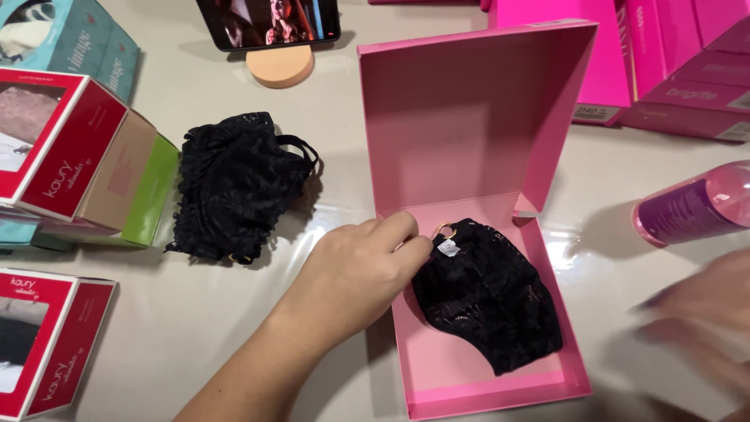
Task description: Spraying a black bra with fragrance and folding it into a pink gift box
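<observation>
Left hand [355, 273]: fingers pinched on the black lace garment [488, 301], one lying in the open pink box [469, 117].
Right hand [703, 312]: blurred, grip unreadable.
Second lace piece [234, 184]: left of the fingers.
Red boxes [62, 141]: two.
Purple bottle [695, 205]: one.

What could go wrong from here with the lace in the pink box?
1. The lace lies bunched and skewed in the box; an edge could get pinched under the lid if it closes.
2. The left hand pinches near the gold ring, which might snag the lace.
3. The blurred right hand is near the bottle lying on its side; a bump could roll it.
</observation>
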